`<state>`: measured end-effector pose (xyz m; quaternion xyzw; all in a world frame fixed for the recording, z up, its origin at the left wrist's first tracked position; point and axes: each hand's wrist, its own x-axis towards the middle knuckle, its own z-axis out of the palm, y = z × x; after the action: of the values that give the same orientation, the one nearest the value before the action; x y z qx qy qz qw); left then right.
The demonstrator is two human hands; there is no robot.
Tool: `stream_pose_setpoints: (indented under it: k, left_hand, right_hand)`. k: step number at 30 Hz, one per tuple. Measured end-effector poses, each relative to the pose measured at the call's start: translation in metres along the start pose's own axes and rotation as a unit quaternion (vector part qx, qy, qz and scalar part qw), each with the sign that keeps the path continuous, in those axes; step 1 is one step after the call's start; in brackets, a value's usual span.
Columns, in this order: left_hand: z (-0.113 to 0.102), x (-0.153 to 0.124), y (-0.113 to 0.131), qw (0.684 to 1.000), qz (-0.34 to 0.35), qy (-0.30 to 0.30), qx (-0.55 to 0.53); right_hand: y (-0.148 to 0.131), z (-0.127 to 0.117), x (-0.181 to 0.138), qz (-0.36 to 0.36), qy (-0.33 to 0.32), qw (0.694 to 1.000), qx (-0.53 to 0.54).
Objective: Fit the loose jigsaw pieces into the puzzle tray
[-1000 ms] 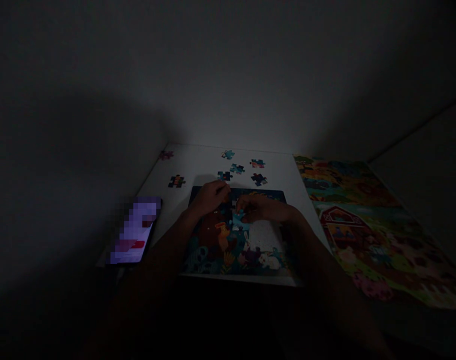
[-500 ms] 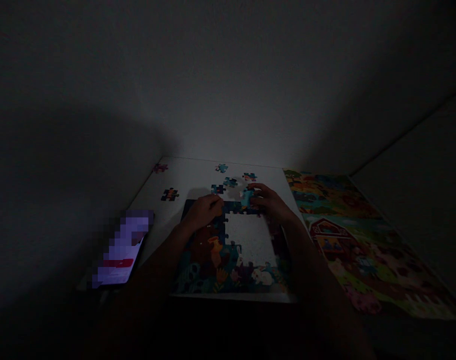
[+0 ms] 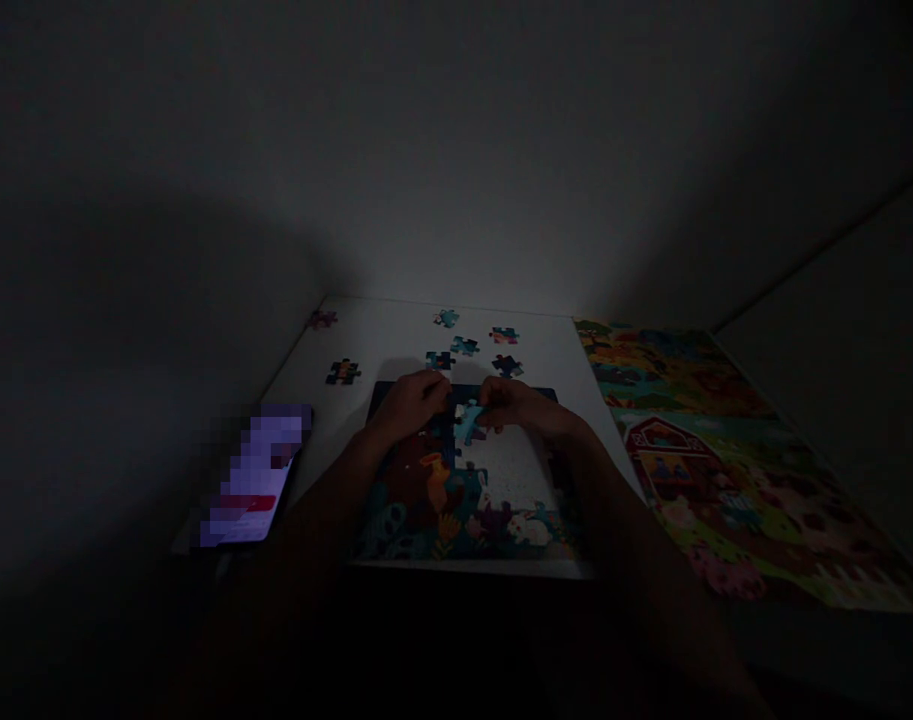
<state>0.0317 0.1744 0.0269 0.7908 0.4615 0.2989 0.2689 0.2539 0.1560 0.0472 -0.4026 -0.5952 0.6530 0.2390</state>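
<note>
A partly assembled jigsaw puzzle [image 3: 411, 500] lies on the white table, its dark border around a bare middle. In the fingers of my right hand [image 3: 520, 408] is a light-blue puzzle piece [image 3: 467, 424], held tilted over the upper left of that opening. My left hand [image 3: 411, 405] rests at the puzzle's upper left edge, fingers curled together; whatever is in them, if anything, is hidden. Just beyond my hands are loose pieces: a dark blue one [image 3: 440, 360], a teal one [image 3: 464, 345] and another dark one [image 3: 507, 366].
More loose pieces lie farther out, among them an orange-and-dark piece [image 3: 343, 373] and a purple one [image 3: 322, 319] at left. A lit phone [image 3: 257, 480] leans at the left. Colourful farm and animal pictures [image 3: 733, 480] spread to the right. A wall [image 3: 456, 180] rises behind the table [image 3: 388, 330].
My right hand has brought the light-blue piece left and nearer, from the puzzle's top edge to over the opening. A dark loose piece beyond it now shows. My left hand stays at the upper left edge.
</note>
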Motion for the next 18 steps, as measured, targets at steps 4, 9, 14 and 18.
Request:
stream_pose_setpoints:
  k: [4, 9, 14, 18]
  left_hand:
    - [0.000, -0.001, 0.000, 1.000, 0.002, 0.001, -0.003]
    - [-0.001, -0.001, -0.002, 1.000, 0.007, 0.004, -0.005]
    - [-0.001, -0.001, -0.003, 1.000, 0.012, 0.000, 0.001]
    - [-0.002, -0.002, 0.001, 1.000, 0.018, -0.010, 0.016]
  right_hand:
    - [0.001, -0.004, 0.001, -0.006, 0.046, 0.999, 0.013]
    - [0.006, -0.024, 0.001, 0.010, 0.246, 0.968, 0.052]
    - [0.025, -0.060, -0.001, -0.014, 0.485, 0.870, 0.081]
    - [0.032, -0.072, -0.002, 0.005, 0.527, 0.848, -0.055]
